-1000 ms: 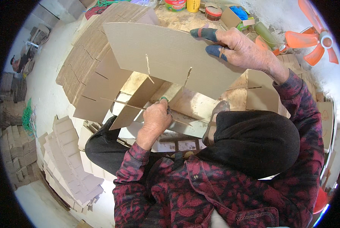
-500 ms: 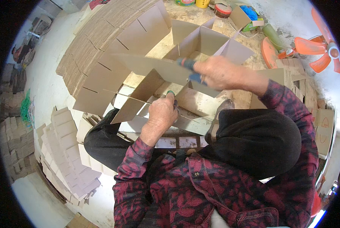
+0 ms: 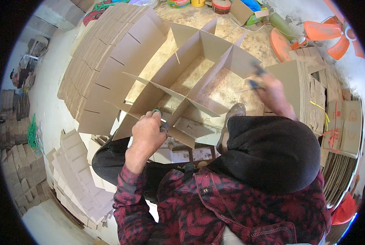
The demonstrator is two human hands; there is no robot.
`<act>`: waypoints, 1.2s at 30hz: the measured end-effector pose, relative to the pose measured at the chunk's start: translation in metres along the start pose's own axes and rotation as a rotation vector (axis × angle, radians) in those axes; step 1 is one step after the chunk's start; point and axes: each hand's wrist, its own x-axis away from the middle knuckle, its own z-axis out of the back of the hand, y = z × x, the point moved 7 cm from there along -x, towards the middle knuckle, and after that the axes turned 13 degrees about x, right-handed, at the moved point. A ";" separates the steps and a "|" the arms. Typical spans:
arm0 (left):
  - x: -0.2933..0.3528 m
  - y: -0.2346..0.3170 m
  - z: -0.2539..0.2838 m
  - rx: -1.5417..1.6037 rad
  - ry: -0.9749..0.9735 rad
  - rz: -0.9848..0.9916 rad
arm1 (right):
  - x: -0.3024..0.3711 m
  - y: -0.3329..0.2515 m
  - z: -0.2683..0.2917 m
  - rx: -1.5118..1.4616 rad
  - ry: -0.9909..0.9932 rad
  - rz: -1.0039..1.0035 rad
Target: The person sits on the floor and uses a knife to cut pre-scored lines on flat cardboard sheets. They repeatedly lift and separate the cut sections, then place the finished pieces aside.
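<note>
- In the head view, the left hand (image 3: 147,130) was at the near left corner of a cardboard grid (image 3: 209,75), its fingers curled closed on the board.
- The grid, made of slotted panels crossing one another, stood on a worn tan surface (image 3: 162,57) in front of the person, just beyond a shoe (image 3: 234,115).
- The right hand (image 3: 256,76), blurred, was beyond the grid's right side, near an upright stack of cardboard (image 3: 299,81). Its dark-covered fingers stood apart and looked empty, as far as the blur showed.
- Left of the grid leaned a thick stack of slotted sheets (image 3: 113,61).
- Paler slotted pieces (image 3: 80,175) lay fanned out at lower left, with green twine (image 3: 32,130) farther left.
- An orange fan (image 3: 323,30) stood at upper right; a red tub (image 3: 221,6) sat at the far edge.
</note>
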 end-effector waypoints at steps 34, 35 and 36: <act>-0.040 0.007 -0.039 0.035 0.031 -0.090 | 0.089 0.132 0.131 0.222 0.152 -0.520; -0.039 0.009 -0.038 0.046 0.046 -0.113 | 0.087 0.137 0.130 0.205 0.165 -0.531; -0.039 0.012 -0.037 0.061 0.064 -0.127 | 0.083 0.145 0.129 0.188 0.178 -0.542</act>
